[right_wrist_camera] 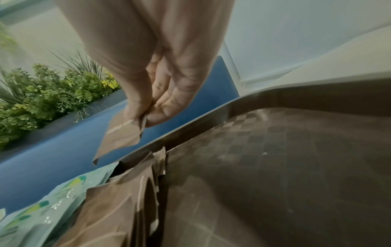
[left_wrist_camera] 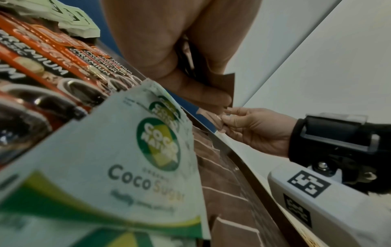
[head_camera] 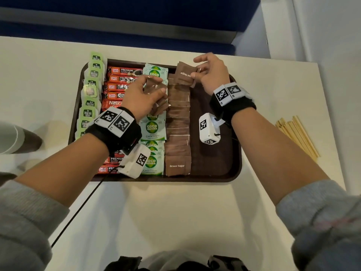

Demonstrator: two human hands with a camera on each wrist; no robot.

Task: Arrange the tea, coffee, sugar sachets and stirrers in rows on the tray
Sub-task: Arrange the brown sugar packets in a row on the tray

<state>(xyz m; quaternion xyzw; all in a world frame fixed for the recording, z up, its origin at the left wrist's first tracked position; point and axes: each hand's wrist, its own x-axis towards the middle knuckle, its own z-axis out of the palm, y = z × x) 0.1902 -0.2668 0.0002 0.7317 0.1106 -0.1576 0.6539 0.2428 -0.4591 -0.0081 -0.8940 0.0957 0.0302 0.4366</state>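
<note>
A dark brown tray (head_camera: 216, 165) holds rows, from left to right: green tea bags (head_camera: 90, 103), red coffee sticks (head_camera: 117, 87), Coco Sugar sachets (head_camera: 152, 128) and brown sugar sachets (head_camera: 178, 122). My left hand (head_camera: 140, 94) hovers over the coffee and Coco rows and grips a small stack of brown sugar sachets (head_camera: 157, 92). My right hand (head_camera: 211, 73) pinches one brown sugar sachet (head_camera: 183, 74) by its edge above the far end of the brown row; the same sachet (right_wrist_camera: 121, 135) hangs from its fingers in the right wrist view. Wooden stirrers (head_camera: 297, 133) lie on the table to the tray's right.
The tray's right strip (head_camera: 214, 114) carries no sachets. The white table (head_camera: 175, 212) extends toward me. A blue bench (head_camera: 117, 28) runs behind the table, and green plants (right_wrist_camera: 46, 93) stand beyond it. A black cable (head_camera: 78, 212) trails from my left wrist.
</note>
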